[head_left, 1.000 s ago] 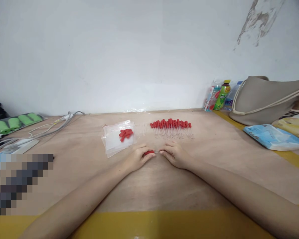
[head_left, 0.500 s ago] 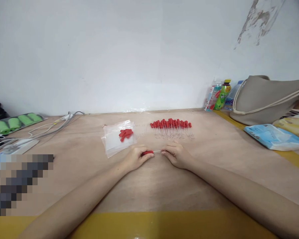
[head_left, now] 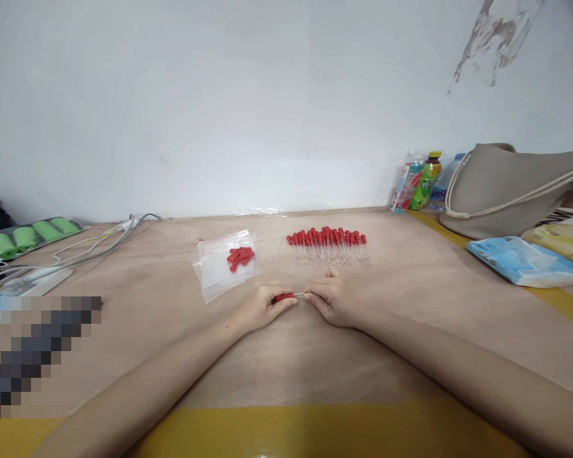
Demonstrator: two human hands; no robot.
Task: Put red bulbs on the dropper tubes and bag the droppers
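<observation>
I see left forearm [head_left: 172,378] and right forearm [head_left: 451,362], both bare, slanting inward to a near-meeting. Left hand [head_left: 264,308] in a pinch grip; right hand [head_left: 337,300] likewise, fingers curled. Hands face each other, close, not touching.

Mid-frame, the left hand [head_left: 265,307] has a red bulb [head_left: 283,297] in its grip; the right hand [head_left: 333,299] pinches a thin clear tube [head_left: 300,295] spanning the gap between them. Above, on the wooden surface [head_left: 286,362], red-topped droppers [head_left: 329,237] line up right of centre. Left of centre lie loose tubes [head_left: 275,249] and plastic bags [head_left: 214,277] with red bulbs [head_left: 241,256], whether inside or on top unclear. A grey bag [head_left: 516,184] sits at the right.
</observation>
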